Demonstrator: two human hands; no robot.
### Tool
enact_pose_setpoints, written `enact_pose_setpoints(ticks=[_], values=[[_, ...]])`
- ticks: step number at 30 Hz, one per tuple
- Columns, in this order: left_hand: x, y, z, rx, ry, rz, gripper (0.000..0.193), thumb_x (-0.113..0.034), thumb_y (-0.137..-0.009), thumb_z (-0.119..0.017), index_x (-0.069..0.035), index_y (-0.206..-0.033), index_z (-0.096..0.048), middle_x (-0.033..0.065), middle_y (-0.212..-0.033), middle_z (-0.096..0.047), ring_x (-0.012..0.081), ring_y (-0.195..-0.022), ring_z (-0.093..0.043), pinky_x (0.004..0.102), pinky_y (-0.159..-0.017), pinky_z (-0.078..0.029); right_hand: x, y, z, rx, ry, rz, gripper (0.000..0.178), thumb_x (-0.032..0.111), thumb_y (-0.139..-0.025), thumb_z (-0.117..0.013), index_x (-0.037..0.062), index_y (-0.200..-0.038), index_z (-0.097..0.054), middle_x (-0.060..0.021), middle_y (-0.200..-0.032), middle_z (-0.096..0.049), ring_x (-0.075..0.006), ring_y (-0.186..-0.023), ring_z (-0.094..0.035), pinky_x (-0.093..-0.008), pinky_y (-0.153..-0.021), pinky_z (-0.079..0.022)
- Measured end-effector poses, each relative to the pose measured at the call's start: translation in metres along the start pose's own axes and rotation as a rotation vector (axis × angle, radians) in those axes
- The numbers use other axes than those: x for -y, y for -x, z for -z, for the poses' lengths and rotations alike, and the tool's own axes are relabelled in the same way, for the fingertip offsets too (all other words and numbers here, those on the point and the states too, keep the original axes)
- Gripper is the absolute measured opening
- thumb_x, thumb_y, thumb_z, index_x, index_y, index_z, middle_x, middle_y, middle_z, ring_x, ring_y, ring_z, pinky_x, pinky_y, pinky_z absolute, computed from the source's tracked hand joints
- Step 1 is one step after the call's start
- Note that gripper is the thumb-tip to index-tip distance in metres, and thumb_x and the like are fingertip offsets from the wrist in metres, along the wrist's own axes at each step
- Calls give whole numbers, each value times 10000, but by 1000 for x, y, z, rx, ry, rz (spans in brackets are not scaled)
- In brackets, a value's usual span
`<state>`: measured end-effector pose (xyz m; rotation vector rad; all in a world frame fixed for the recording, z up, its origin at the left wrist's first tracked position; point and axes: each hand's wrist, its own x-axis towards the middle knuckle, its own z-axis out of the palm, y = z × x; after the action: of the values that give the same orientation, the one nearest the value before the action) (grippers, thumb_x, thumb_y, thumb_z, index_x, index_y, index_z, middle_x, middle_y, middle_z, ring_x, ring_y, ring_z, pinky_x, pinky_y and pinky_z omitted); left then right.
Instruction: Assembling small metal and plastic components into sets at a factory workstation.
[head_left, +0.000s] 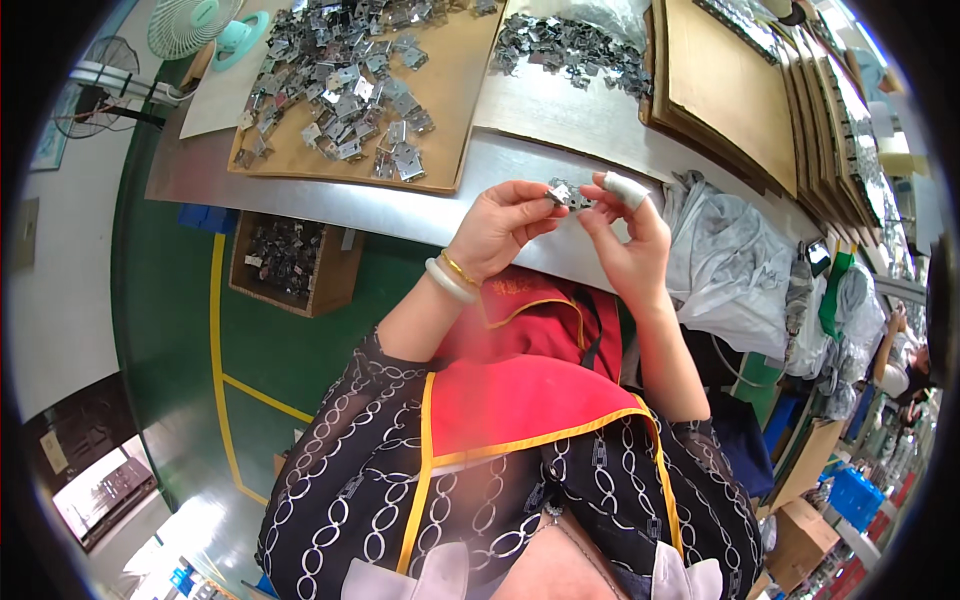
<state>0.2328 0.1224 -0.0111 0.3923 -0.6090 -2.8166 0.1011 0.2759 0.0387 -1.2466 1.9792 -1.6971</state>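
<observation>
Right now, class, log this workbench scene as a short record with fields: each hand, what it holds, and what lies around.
left hand: pinches small metal part
right hand: pinches same part; white finger cot on one fingertip
cardboard sheet: heap of metal parts
box below the table: more parts
table: grey

A heap of metal parts (345, 85) lies on a cardboard sheet (455, 95) at the worktop's (520, 105) left end, a second heap (570, 45) to its right. Stacked boards (730, 90) occupy the right end. Below the near edge, a box of parts (285, 260) sits on the floor (170, 330). A small metal part (565, 192) hangs between both hands above the near edge.
</observation>
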Motion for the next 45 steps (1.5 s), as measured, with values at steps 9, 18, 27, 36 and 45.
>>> enact_pose_setpoints(ticks=[9,18,27,36,45], values=[[0,13,-12,-101,-751,-271,157,26,-935,-693,23,-1069,-775,72,-976,-767,117,-943,-694,257,-853,-565,8,-4,-13,39,398,246,377,4,-770,-826,14,-1133,-724,-107,-964,-755,-206,-765,-671,-324,-733,-550],[-60,4,7,-276,-1788,-924,294,-156,-804,-798,-76,-1084,-760,112,-1024,-716,272,-1002,-651,409,-893,-528,-1,6,-12,44,269,2,372,26,-825,-809,18,-1175,-682,-69,-1046,-789,-118,-858,-721,-256,-720,-502],[-132,-31,52,-622,-2294,-954,349,-163,-732,-881,-47,-1028,-736,123,-1044,-688,292,-1107,-601,427,-979,-475,-11,17,0,-44,193,-97,407,17,-835,-795,16,-1216,-653,-61,-1015,-790,-77,-845,-696,-237,-733,-486],[-105,-29,4,-306,-1039,-552,291,-5,-948,-679,42,-1234,-655,83,-1088,-701,138,-979,-695,285,-855,-607,-31,18,16,-143,113,-368,414,14,-864,-789,6,-1251,-641,-70,-970,-772,-76,-854,-678,-221,-716,-496],[-29,-10,-33,-111,-1452,-762,341,-25,-777,-835,-18,-1092,-706,76,-966,-711,147,-786,-666,288,-749,-563,-19,-4,10,-226,17,-393,414,9,-870,-793,-6,-1250,-629,-97,-992,-767,-96,-871,-698,-231,-768,-537]])
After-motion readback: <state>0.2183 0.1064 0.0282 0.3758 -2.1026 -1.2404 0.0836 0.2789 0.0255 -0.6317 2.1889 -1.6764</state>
